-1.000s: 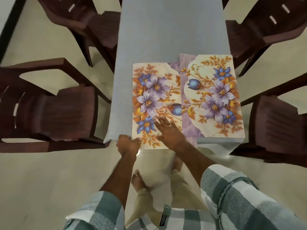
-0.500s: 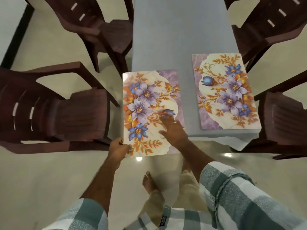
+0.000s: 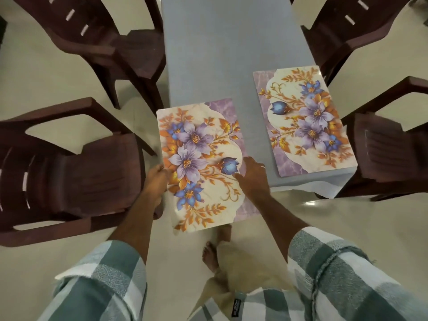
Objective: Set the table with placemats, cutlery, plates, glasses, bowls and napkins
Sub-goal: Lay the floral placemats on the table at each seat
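Glossy floral print fills the space between the two hands: the left hand (image 3: 157,181) pinches the left long edge of the near placemat (image 3: 203,163), thumb on top, while the right hand (image 3: 253,176) rests on its right side with fingers spread and fairly straight, pressing rather than gripping. The step in hand looks like laying out placemats (nothing else of the setting is in view yet). This mat lies skewed, its far part on the grey-blue bench (image 3: 231,54) and its near end hanging past the bench's edge over the floor. The next move, I judge, calls for sliding it forward and squaring it to the left side. The second placemat (image 3: 305,121) lies flat near the right corner, apart from both hands. Dark brown chairs (image 3: 92,172) flank the bench.
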`<move>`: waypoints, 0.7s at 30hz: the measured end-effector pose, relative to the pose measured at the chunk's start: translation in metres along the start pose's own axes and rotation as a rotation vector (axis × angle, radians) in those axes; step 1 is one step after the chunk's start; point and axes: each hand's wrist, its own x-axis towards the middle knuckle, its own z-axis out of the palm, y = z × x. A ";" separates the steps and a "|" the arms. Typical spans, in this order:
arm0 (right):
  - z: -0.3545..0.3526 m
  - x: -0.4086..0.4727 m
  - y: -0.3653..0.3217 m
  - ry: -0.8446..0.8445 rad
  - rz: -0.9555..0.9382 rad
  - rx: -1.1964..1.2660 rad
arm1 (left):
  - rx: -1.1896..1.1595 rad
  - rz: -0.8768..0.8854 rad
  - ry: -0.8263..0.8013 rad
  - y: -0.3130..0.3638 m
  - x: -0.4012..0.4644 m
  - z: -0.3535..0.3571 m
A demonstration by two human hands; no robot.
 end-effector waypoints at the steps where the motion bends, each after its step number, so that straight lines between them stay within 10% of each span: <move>1: 0.000 0.005 -0.004 0.032 0.027 0.023 | 0.002 -0.006 -0.005 0.004 0.003 -0.001; 21: -0.013 0.032 -0.026 0.179 0.309 0.257 | -0.033 -0.049 -0.047 0.026 0.045 -0.011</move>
